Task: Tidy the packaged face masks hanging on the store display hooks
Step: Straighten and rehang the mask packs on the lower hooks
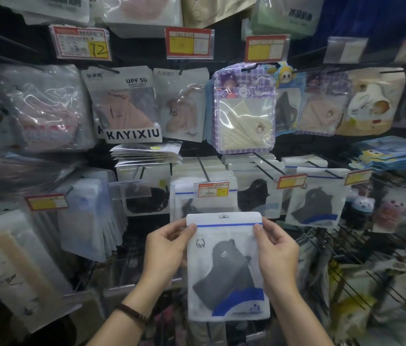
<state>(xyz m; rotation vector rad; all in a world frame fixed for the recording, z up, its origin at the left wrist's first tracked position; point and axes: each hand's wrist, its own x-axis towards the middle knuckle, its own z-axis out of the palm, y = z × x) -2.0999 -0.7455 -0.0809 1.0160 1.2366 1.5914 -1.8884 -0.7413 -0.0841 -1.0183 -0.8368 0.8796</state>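
Face mask pack (225, 265), just one, is held up in front of the store display, low in the middle, just under a red and yellow price tag (213, 189). The pack is white with a blue strip near its top, a small hang hole above that, and a dark grey mask inside. It stands straight up and faces the person.

Two hands hold it. The left hand (164, 250) pinches the top left corner and the right hand (275, 248) pinches the top right corner. On each hand the thumb lies on the front by the blue strip and the curled fingers go behind.

Both arms reach up from the bottom, one on each side of the pack. One dark wristband (133, 313) sits on the left wrist.

Two more packs with a blue strip hang behind, one at the price tag (184, 198) and one to the right (314, 198). Black hooks (203, 168) stick out above them
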